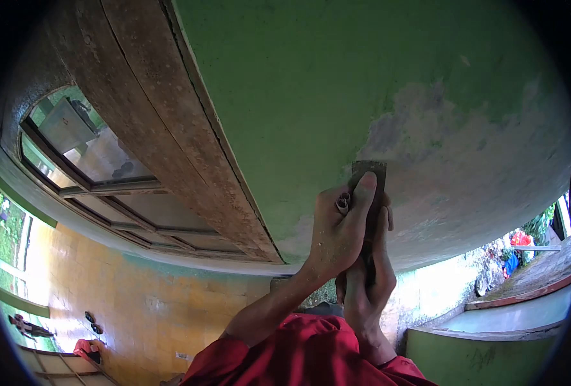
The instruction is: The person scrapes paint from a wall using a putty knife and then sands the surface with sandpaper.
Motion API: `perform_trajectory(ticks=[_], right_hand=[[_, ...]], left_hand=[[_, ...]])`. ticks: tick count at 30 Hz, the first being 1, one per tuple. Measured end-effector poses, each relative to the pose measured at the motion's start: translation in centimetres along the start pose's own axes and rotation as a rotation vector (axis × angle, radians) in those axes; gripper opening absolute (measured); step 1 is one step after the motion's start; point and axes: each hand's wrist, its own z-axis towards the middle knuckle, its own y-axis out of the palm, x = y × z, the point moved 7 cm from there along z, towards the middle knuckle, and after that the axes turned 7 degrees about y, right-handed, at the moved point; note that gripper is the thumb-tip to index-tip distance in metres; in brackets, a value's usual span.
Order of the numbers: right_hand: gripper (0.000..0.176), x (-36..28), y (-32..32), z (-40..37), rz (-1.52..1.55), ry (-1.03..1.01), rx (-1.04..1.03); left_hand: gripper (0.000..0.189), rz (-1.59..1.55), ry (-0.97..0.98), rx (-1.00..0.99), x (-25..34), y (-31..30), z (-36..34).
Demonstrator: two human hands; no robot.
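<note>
Both my hands are closed around a dark, flat scraper (378,172) held against the wall (279,116). Its squared end meets the lower edge of a patch where green paint gives way to whitish grey plaster (440,148). My left hand (340,222) grips from the left, its thumb stretched along the flat face. A small pale rolled thing (343,203) pokes out beside that hand's fingers; I cannot make out what it is. Lower and to the right, my right hand (379,270) wraps the tool's lower part, which the fingers mostly hide.
A worn brown wooden frame (163,109) with glass panes (118,154) borders the wall on the left. Yellowish floor tiles (150,302) lie below, with sandals (92,321) and a red item (87,349). A green low wall (478,354) and a bright opening (440,293) are at right.
</note>
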Motion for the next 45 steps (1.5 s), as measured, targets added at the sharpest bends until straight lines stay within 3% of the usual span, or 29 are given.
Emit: perform_trajectory(ticks=[2, 5, 9, 14, 18, 21, 29, 39, 41, 45], right_hand=[[0.069, 0.8, -0.1, 0.4, -0.058, -0.204, 0.080], [0.069, -1.9, 0.0, 1.3, -0.046, -0.250, 0.071], [0.067, -2.0, -0.1, 0.7, -0.108, -0.271, 0.080], [0.069, -3.4, -0.3, 1.0, 0.025, -0.048, -0.019], [0.069, -2.5, -0.3, 0.7, 0.004, -0.144, 0.021], [0.068, -3.1, -0.5, 0.4, 0.018, -0.064, -0.008], [0.067, -3.5, -0.9, 0.1, -0.087, -0.084, 0.012], [0.064, -4.0, -0.6, 1.0, -0.075, -0.129, 0.028], [0.063, -2.8, -0.9, 0.5, -0.216, -0.338, 0.140], [0.063, -4.2, -1.2, 0.1, -0.130, -0.244, 0.115]], left_hand=[[0.045, 0.013, 0.006, 0.002, 0.1, 0.0, 0.3], [0.047, 0.067, 0.114, -0.039, 1.4, 0.6, 1.0], [0.048, 0.034, 0.084, 0.021, 2.3, 0.9, 0.8], [0.047, 0.076, 0.080, -0.041, 2.9, 1.3, 1.4], [0.045, 0.024, 0.063, -0.016, 2.4, 1.1, 1.1], [0.044, 0.003, 0.057, -0.026, 3.0, 1.4, 1.7], [0.045, -0.055, -0.008, 0.012, 1.7, 1.3, 0.9], [0.048, 0.001, 0.083, -0.037, 2.4, 1.8, 1.3], [0.049, -0.010, 0.057, -0.009, 2.0, 1.4, 1.3], [0.048, -0.020, 0.036, -0.022, 2.2, 1.9, 1.2]])
